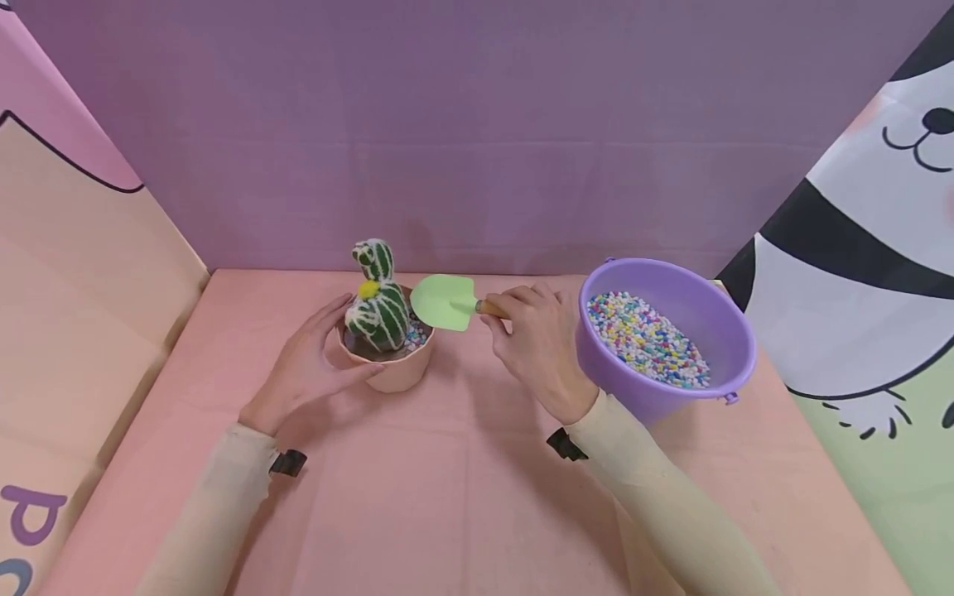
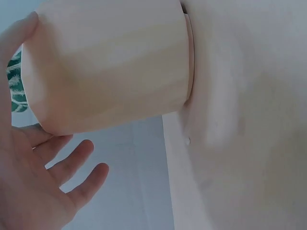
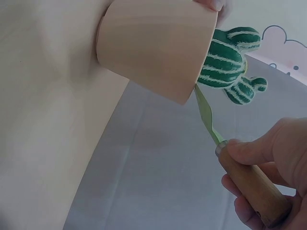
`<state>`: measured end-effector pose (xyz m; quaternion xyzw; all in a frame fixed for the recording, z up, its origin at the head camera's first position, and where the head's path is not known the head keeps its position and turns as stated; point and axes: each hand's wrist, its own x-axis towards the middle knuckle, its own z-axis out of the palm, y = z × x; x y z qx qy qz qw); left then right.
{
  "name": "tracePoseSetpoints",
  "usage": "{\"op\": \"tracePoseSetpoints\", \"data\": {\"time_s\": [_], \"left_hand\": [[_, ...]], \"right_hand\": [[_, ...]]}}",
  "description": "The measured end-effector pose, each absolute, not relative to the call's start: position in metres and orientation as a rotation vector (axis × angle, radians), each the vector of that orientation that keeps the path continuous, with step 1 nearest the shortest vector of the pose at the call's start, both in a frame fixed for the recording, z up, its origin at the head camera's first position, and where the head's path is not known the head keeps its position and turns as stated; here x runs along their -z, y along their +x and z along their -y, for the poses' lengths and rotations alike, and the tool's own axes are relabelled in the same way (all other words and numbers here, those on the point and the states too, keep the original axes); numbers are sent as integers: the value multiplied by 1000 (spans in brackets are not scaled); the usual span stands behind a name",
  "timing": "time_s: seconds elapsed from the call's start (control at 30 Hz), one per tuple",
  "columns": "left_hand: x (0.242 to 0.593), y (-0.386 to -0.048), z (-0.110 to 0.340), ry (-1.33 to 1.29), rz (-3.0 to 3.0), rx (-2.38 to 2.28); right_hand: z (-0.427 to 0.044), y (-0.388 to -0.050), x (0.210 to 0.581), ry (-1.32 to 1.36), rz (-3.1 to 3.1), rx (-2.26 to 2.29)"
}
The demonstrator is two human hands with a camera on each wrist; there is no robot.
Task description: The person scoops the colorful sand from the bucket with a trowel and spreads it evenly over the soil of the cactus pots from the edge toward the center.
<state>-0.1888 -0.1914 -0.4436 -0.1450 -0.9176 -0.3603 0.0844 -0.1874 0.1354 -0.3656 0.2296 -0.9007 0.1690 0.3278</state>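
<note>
One trowel (image 1: 445, 302) — one potted cactus (image 1: 389, 319)

Soft, even light filled the head view, casting diffuse shadows on the pink desk (image 1: 387, 497); both wrist views looked dimmer and hazier, faint shading banding the flowerpot (image 2: 110, 72).

Room over pink table (image 1: 402, 505) between 2 sleeves (image 1: 656, 488), trowel (image 1: 445, 303) blocking right of pot (image 1: 402, 377), bucket (image 1: 717, 335) farther right, wall (image 1: 477, 149) behind

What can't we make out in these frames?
Purple bucket: floor buried under pellets, head view.
Trowel handle: rear end behind right hand, head view.
Cactus: mostly hidden by pot and left hand, left wrist view.
Pebbles inside pot: too small to count, head view.
</note>
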Motion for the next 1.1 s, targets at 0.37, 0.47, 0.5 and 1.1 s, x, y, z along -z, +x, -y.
{"op": "tracePoseSetpoints", "data": {"time_s": [0.37, 0.47, 0.5, 1.1], "left_hand": [[445, -182, 183, -341, 2709, 1089], [447, -181, 182, -331, 2715, 1075], [447, -181, 182, -334, 2716, 1071], [436, -172, 182, -318, 2393, 1327]], "right_hand": [[-138, -187, 366, 605, 2384, -493], [-138, -187, 366, 609, 2387, -511], [-139, -187, 366, 608, 2388, -514], [-158, -187, 356, 642, 2361, -703]]}}
